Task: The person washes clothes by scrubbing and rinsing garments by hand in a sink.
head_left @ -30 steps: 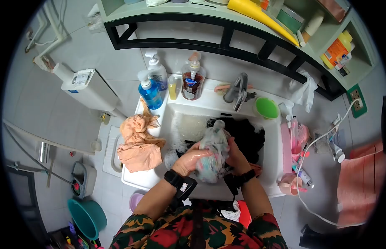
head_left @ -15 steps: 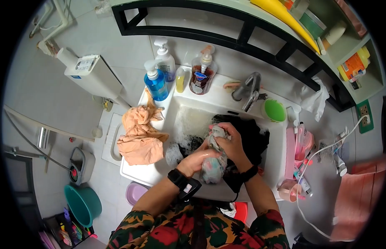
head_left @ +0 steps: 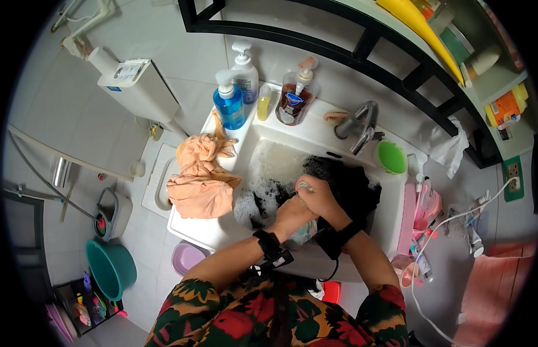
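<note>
Over the white sink [head_left: 387, 243], both of my hands are closed around a wet, light-coloured cloth with faint coloured patches [head_left: 305, 233]. My left hand [head_left: 294, 216] wraps its lower part, and my right hand [head_left: 321, 198] grips the upper end in a fist. Most of the cloth is hidden by my fingers. Black fabric [head_left: 356, 188] lies in the basin beside my right hand, partly in cloudy, foamy water [head_left: 275, 159]. A peach-coloured cloth [head_left: 202, 196] rests crumpled on the sink's left ledge.
Behind the basin stand a blue pump bottle [head_left: 228, 109], a white pump bottle [head_left: 246, 78], a dark red soap bottle [head_left: 295, 101] and the faucet [head_left: 361, 124]. A green cup [head_left: 391, 157] sits at the right rear. A black metal frame [head_left: 315, 32] spans above.
My hands have drawn together and turned, closing tighter round the light cloth, so less of it shows. The view has shifted slightly; the peach cloth stays on the ledge.
</note>
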Tool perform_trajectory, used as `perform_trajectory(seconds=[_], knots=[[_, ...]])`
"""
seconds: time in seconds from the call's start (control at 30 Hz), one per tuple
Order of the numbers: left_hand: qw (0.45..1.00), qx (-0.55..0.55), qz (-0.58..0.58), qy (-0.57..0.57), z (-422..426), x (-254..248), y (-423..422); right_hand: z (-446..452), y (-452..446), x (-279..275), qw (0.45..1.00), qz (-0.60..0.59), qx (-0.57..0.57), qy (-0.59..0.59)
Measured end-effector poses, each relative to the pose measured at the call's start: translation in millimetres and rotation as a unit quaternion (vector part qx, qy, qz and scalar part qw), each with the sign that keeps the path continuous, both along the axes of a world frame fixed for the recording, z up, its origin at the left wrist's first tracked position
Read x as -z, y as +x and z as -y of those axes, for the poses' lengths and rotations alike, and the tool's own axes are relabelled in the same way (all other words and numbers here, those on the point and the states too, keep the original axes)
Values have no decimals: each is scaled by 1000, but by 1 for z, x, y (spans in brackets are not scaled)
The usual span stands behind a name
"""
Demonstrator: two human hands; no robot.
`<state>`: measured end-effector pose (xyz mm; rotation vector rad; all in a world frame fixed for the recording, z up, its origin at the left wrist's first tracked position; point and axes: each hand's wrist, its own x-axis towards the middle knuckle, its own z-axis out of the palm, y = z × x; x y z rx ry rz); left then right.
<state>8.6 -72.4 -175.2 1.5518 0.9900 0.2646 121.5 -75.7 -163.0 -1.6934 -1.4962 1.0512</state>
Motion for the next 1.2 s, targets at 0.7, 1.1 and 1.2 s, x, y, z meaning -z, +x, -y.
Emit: perform_trajectory(seconds=[0.7,1.1,1.2], knots=[[896,-4,346,-279,-14,-52,-23,62,-12,7,945,-287,157,26],[705,-214,379,-561,-11,4,-56,54,-19,-42,790,-547,252,112],[752,-286,386,-451,-13,-7,-53,48,-7,3,736,-600,308,59]])
